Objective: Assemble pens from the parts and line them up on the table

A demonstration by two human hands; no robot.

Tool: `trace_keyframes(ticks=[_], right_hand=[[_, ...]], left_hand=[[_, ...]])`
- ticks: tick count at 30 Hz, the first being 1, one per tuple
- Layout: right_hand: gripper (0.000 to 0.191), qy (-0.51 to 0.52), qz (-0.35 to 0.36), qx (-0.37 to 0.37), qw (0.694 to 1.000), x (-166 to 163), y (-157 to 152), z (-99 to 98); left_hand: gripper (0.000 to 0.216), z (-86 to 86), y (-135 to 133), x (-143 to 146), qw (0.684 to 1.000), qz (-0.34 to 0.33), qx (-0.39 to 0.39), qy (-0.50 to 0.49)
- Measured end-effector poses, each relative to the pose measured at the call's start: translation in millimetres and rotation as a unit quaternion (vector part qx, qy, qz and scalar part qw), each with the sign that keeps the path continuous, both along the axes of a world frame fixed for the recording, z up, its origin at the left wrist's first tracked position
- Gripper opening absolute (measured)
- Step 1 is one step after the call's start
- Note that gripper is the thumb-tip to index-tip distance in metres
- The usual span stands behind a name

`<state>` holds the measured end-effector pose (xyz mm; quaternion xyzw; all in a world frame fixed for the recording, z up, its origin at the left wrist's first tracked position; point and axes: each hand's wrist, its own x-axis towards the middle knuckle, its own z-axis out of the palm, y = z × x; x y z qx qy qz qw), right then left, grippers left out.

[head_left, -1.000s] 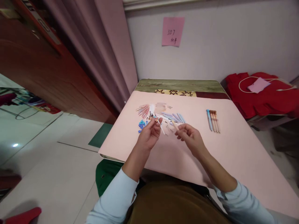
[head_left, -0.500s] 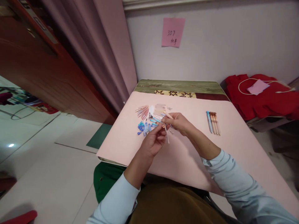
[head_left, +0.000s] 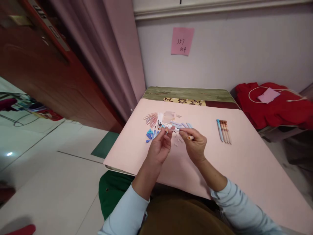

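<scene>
Left hand (head_left: 160,148) fingers pinching small pen part (head_left: 166,130), right hand (head_left: 195,145) fingers gripping pen barrel (head_left: 190,137)

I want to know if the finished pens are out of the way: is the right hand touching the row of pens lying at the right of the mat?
Apart. The head view shows bare pink mat between the right hand and the row of pens.
</scene>
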<state>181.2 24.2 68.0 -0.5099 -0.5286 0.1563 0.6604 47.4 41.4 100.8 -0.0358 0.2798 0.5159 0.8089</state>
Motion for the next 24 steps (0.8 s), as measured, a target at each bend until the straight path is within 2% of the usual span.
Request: trace_keyframes(ticks=[3, 6, 8, 10, 14, 24], right_hand=[[0.025, -0.001, 0.030, -0.073, 0.997, -8, -14, -9.3], [0.038, -0.079, 0.076, -0.207, 0.972, -1, -29, -2.2], [0.034, -0.137, 0.074, -0.260, 0.953, 8, -39, 6.8], [0.028, -0.184, 0.059, -0.264, 0.945, 16, -46, 15.0], [0.024, -0.238, 0.036, -0.222, 0.945, 19, -54, 23.1], [0.026, -0.240, 0.015, -0.231, 0.943, 13, -56, 20.9]], left_hand=[[0.021, 3.7, 0, -7, 0.998, 0.059, 0.021, 0.031], [0.020, 4.7, 2, -20, 0.990, 0.112, 0.052, 0.072], [0.020, 4.7, 2, -28, 0.985, 0.133, 0.074, 0.086], [0.020, 5.2, 1, -33, 0.982, 0.139, 0.086, 0.091], [0.019, 7.7, -3, -31, 0.983, 0.126, 0.091, 0.094], [0.015, 9.0, -15, -21, 0.982, 0.107, 0.106, 0.116]])
